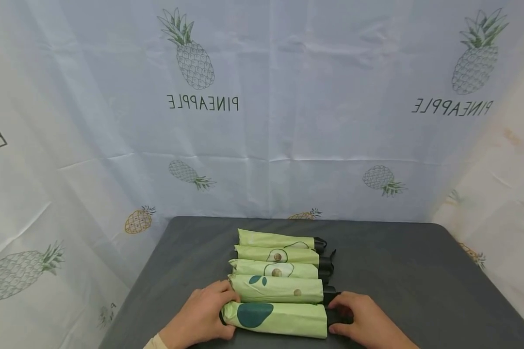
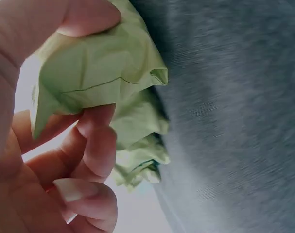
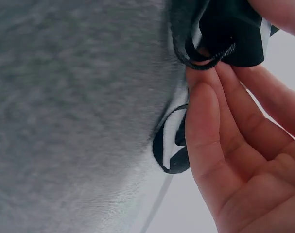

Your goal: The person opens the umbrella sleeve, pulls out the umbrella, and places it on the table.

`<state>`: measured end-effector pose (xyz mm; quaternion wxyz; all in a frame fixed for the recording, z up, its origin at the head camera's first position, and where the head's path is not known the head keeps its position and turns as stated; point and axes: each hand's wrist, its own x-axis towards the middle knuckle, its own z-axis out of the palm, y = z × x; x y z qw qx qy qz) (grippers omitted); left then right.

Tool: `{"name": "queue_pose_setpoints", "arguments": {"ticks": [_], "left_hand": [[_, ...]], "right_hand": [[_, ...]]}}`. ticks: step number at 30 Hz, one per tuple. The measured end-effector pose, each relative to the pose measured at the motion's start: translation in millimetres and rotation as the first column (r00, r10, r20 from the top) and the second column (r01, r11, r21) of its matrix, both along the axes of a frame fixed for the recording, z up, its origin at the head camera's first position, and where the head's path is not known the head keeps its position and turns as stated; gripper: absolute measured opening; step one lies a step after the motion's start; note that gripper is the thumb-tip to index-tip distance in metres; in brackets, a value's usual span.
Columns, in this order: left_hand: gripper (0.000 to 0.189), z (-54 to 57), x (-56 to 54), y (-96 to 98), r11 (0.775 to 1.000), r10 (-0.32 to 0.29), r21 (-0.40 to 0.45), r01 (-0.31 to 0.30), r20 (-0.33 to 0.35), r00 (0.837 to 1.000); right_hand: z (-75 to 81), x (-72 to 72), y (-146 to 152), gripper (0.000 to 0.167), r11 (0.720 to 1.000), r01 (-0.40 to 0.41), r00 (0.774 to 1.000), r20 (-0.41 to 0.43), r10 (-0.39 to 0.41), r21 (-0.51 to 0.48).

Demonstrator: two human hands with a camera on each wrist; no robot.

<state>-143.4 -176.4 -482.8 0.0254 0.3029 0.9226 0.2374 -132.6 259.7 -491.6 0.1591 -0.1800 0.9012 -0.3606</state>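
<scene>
Several folded umbrellas in light green avocado-print sleeves lie side by side in a column on the dark table. My left hand (image 1: 205,312) grips the left end of the nearest umbrella (image 1: 288,321), which carries a large dark green patch. In the left wrist view, thumb and fingers lie on either side of its green fabric end (image 2: 96,73). At the other end, my right hand (image 1: 362,317) holds the black handle (image 3: 237,34) between thumb and fingers. A thin black strap (image 3: 205,64) loops from that handle. Close behind lies the second umbrella (image 1: 279,289), its handle near my right fingertips.
Farther back are the other umbrellas (image 1: 275,239), their black handles pointing right. The dark grey tabletop (image 1: 397,261) extends to both sides of the row. White cloth (image 1: 262,131) printed with pineapples hangs behind the table and along both sides.
</scene>
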Motion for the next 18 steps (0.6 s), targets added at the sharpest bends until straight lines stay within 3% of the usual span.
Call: {"name": "queue_pose_setpoints", "arguments": {"ticks": [4, 9, 12, 15, 18], "left_hand": [[0.040, 7.4, -6.3, -1.9, 0.998, 0.016, 0.053, -0.017, 0.017, 1.000], [0.042, 24.5, -24.9, -2.6, 0.975, 0.034, 0.216, -0.049, 0.069, 0.997], [0.043, 33.7, -36.4, -2.7, 0.935, -0.003, 0.350, -0.059, 0.175, 0.985], [0.042, 38.0, -47.0, -0.4, 0.883, -0.058, 0.460, -0.089, 0.297, 0.953], [0.043, 37.3, -55.6, 3.5, 0.841, -0.109, 0.531, -0.106, 0.359, 0.927]], "right_hand": [[6.6, 0.6, 2.5, 0.039, 0.996, 0.038, 0.999, -0.033, -0.040, -0.084], [23.0, -9.3, 3.8, 0.038, 0.980, 0.115, 0.992, -0.031, -0.122, -0.160], [32.5, -19.2, 5.4, 0.040, 0.965, 0.153, 0.988, 0.015, -0.154, -0.213], [40.0, -28.0, 6.7, 0.045, 0.933, 0.201, 0.979, 0.086, -0.184, -0.297], [44.4, -34.5, 6.5, 0.051, 0.898, 0.250, 0.967, 0.132, -0.216, -0.361]]}}
